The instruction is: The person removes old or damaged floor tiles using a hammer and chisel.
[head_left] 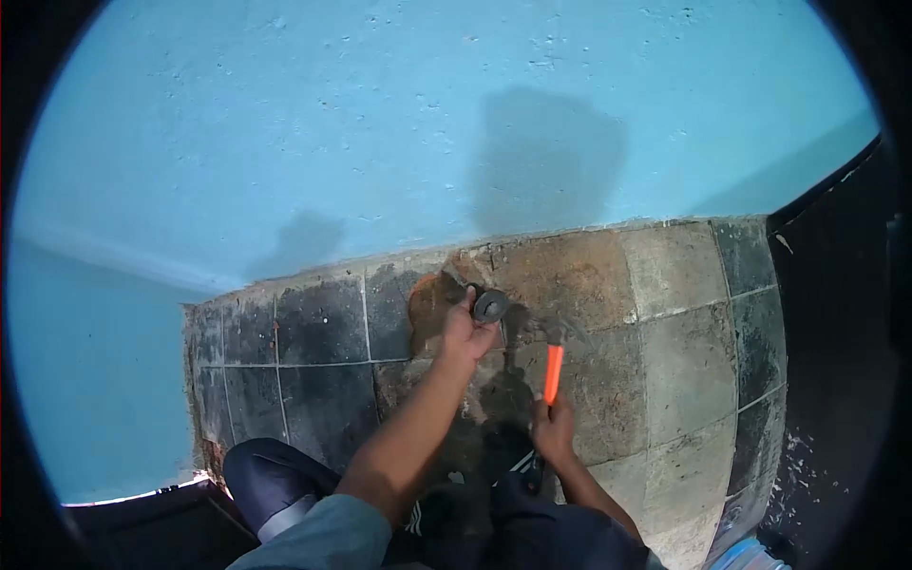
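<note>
My left hand is closed around a chisel with a round, dark guard at its near end. The chisel points toward the foot of the blue wall, where its tip is hard to make out against the broken edge. To the right, my right hand grips a hammer by its orange and black handle. The hammer's head is smeared by motion and sits to the right of the chisel's end, apart from it. Stained, bare brown floor lies under both tools.
A rough light-blue wall rises in front. Dark tiles lie to the left and pale tiles to the right. My bent knee is at lower left. A dark surface flanks the right side, with white flecks low down.
</note>
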`<state>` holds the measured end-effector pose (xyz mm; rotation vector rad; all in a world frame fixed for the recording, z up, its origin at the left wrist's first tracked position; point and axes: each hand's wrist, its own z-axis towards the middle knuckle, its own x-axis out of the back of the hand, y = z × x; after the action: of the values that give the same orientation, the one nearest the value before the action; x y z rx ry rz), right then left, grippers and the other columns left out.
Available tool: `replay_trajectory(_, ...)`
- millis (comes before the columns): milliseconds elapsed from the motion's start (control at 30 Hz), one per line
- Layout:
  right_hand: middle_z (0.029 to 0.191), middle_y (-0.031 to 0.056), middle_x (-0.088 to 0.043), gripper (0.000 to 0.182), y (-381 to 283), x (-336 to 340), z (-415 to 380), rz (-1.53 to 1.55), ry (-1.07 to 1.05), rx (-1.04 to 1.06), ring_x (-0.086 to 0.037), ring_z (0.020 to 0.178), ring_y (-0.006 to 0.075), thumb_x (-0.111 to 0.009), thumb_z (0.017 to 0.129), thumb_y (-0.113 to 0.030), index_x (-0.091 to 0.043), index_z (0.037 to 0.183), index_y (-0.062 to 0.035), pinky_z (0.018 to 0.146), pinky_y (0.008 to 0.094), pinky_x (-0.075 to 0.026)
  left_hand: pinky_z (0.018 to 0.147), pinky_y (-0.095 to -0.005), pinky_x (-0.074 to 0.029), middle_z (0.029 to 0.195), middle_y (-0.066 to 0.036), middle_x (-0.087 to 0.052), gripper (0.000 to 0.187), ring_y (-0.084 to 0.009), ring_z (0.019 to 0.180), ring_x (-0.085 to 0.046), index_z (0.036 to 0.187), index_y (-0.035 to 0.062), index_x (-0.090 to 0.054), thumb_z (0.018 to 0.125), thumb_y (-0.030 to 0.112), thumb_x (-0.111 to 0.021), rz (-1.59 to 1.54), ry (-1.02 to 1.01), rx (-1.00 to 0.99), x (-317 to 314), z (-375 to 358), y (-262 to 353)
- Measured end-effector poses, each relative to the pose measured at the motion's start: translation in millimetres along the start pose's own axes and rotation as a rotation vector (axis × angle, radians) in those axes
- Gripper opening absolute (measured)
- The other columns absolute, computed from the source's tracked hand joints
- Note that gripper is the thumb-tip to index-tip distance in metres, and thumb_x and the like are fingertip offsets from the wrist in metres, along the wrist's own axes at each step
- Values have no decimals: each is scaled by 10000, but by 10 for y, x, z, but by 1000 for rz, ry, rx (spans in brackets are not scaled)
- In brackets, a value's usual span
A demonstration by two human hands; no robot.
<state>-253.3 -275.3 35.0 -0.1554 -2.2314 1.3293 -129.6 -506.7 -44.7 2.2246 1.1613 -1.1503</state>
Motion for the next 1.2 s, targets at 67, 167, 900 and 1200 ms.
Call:
replay_trajectory(67, 708, 76, -572, 209, 49, 80, -130, 9, 28, 0, -540, 624, 171, -577, 1005, -198, -562, 974, 8, 566, 382, -431, 865, -397, -591, 1025, -122, -702, 226, -250, 925, -689, 1075, 34, -609, 1070, 232, -502, 4, -6, -15, 126, -48, -88)
replay_trajectory(167, 684, 8, -516, 152, 117, 161, -175, 144, 2, -2, -473, 574, 88, -540, 1032, -177, -535, 1020, -25, 518, 300, -404, 879, -407, -587, 1025, -131, -705, 227, -261, 942, -693, 1058, 24, -615, 1053, 240, -545, 137, 104, -159, -68, -183, -317)
replay_trajectory(900, 606, 33, -507, 239, -147, -75, 113, -101, 36, 283, -546, 535, 183, -537, 1053, -247, -536, 996, -15, 512, 378, -434, 886, -417, -596, 1012, -127, -701, 245, -268, 932, -704, 1054, -3, -600, 1067, 228, -519, 35, 142, -181, -357, -99, -298)
replay_trajectory(1200, 700, 39, -507, 220, -857, 726, 43, 500, 451, 440, -483, 556, 99, -508, 1065, -261, -510, 1014, -48, 503, 266, -405, 930, -444, -581, 1018, -126, -686, 218, -285, 990, -688, 1093, 35, -577, 1092, 202, -437, -59, 111, -179, -324, -9, -212)
